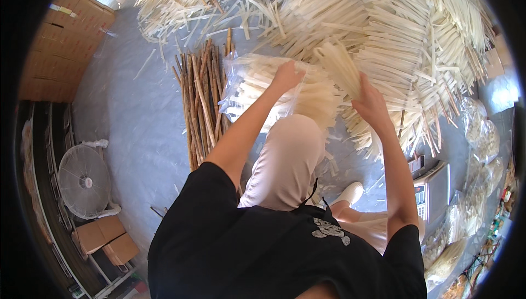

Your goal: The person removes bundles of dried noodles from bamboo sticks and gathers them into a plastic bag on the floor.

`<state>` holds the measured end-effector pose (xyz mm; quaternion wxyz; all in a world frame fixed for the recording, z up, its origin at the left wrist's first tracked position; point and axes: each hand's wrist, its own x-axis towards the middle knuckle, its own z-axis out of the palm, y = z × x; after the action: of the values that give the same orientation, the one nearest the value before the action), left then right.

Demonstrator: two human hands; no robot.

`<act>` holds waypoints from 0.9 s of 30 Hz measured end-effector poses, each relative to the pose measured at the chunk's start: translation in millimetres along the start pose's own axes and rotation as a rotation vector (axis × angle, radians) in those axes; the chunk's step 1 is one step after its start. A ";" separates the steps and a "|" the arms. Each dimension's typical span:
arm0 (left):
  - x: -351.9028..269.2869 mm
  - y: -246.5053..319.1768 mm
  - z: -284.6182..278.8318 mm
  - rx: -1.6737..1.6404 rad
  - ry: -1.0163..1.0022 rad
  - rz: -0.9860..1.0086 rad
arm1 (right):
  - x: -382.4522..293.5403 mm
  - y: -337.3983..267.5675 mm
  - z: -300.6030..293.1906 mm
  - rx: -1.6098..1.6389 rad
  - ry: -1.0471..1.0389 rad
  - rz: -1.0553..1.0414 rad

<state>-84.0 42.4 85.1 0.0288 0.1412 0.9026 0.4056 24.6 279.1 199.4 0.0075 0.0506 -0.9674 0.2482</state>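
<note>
A bunch of pale, flat dried strips (339, 66) is gripped in my right hand (370, 99), held in front of the large heap of strips. Lower and to the left lies a clear plastic bag (234, 79), with many similar strips (318, 97) in it and reaching out past its right side. My left hand (289, 78) rests at the top edge of this bag, its fingers closed on the plastic. My raised knee is just below the bag and hides part of it.
A pile of thin wooden sticks (205, 93) lies left of the bag. Heaps of strips (390, 40) cover the far floor. At right are a digital scale (433, 192), a phone (416, 163) and filled bags (478, 130). Cartons (68, 44) and a fan (84, 182) stand left.
</note>
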 end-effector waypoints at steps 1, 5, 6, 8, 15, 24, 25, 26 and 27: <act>-2.8 -24.4 12.5 0.116 -0.002 0.016 | 12.3 -7.0 8.8 -0.037 0.004 -0.051; -11.1 -3.5 34.0 0.413 -0.254 -0.117 | 48.1 -18.2 19.6 -0.151 -0.096 -0.001; -13.9 -4.1 32.5 0.434 -0.268 -0.118 | 56.4 -21.3 31.4 -0.128 -0.049 -0.047; -16.0 -1.7 35.3 0.447 -0.276 -0.104 | 65.5 -16.1 57.6 -0.091 0.061 -0.127; -19.8 -27.8 39.5 0.408 -0.158 -0.091 | 64.9 -8.5 100.6 0.002 -0.052 -0.023; -30.8 -80.9 14.7 -1.427 0.066 -0.846 | 24.1 22.3 120.9 -0.271 -0.281 -0.173; -32.1 -76.2 14.7 -1.438 0.132 -0.860 | 22.6 18.2 121.3 -0.321 -0.273 -0.198; -33.2 -70.2 17.2 -1.293 0.170 -0.764 | 21.2 14.4 121.8 -0.371 -0.263 -0.222; -33.1 -64.7 19.3 -1.146 0.207 -0.664 | 21.6 6.4 121.5 -0.434 -0.279 -0.237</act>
<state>-64.0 6.3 22.2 0.1359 -0.2215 0.5380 0.8019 3.7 224.2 90.7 -0.0859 0.1943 -0.9769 0.0233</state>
